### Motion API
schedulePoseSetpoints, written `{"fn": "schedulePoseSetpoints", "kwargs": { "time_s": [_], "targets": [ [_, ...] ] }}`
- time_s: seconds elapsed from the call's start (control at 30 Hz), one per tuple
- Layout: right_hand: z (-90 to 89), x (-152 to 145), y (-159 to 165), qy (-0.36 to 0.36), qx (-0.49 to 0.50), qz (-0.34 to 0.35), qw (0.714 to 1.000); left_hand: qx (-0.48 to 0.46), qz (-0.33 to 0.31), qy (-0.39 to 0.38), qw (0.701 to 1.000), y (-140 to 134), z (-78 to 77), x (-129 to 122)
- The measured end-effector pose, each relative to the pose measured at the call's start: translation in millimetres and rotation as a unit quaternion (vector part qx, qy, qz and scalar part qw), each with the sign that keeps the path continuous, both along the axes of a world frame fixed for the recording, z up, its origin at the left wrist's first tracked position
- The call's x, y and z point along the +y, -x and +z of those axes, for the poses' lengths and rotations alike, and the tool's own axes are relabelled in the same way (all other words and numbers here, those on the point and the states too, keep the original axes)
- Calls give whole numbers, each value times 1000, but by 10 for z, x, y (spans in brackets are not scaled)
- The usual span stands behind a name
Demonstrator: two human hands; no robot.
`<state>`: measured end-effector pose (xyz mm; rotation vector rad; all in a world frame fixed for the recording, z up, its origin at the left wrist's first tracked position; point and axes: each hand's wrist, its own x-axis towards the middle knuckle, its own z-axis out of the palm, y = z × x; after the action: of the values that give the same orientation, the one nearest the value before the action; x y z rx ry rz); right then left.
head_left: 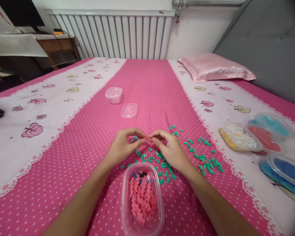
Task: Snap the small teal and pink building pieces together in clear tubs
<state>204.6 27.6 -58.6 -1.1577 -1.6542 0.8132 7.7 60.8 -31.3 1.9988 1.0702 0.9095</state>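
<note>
work: by appearance, joining or parting of small blocks, one pink piece [147, 139] being handled above the middle of the bed [144, 77]. next move, as judged: a steady pinch on both sides and exact alignment.

left hand [123, 144]: thumb and forefinger nearly closed, pinching the left end of the pink piece.

right hand [170, 149]: likewise nearly closed, at the right end.

pink piece, axis: seemingly crosswise, left edge to right edge of the bed; too small to tell which way it points.

clear tub [124, 200], one: nearer the wearer than the hands, long axis running toward the bed's far edge; holds pink blocks [140, 198].

green blocks [208, 163], many: loose, under and right of the hands, pointing every way.

small tub [113, 95] and lid [129, 110]: apart, toward the far edge.

filled containers [241, 137], several: toward the bed's right edge.
</note>
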Motion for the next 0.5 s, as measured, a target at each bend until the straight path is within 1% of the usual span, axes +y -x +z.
{"fn": "schedulePoseSetpoints", "kwargs": {
  "time_s": [0.2,0.4,0.5],
  "targets": [
    [-38,11,-19,32,64,24,997,-23,-26,7,999,-29,48,-39],
    [-30,-3,-25,50,76,52,995,-27,-15,2,1000,-24,38,-51],
    [-12,-13,-16,47,80,48,995,-26,-20,-1,999,-25,29,-52]
  ]
}}
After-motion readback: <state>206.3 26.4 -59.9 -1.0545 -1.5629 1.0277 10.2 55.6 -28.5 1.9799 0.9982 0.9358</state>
